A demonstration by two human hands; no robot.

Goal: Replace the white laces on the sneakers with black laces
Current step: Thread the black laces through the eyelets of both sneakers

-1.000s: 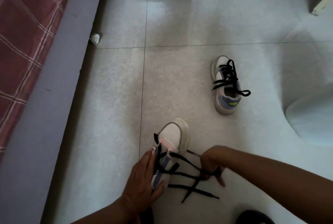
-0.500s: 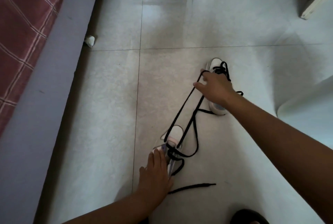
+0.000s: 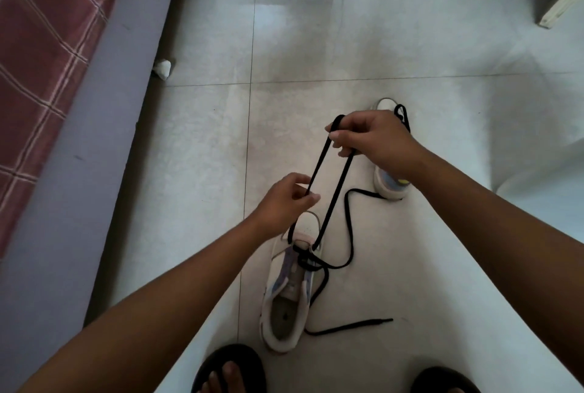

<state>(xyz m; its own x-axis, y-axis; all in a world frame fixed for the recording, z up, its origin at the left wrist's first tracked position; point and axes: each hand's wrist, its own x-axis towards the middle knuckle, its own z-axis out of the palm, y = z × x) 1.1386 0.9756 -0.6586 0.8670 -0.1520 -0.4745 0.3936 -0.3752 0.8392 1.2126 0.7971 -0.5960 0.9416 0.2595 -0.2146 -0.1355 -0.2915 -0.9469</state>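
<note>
Both arms reach forward; left hand (image 3: 286, 200) and right hand (image 3: 376, 143) pinch, fingers curled.

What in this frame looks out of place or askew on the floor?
A small crumpled white scrap lies on the pale tiled floor against the grey bed edge, apparently litter. The black lace is only a loose loop held by the left hand and right hand, as expected mid-lacing.
</note>
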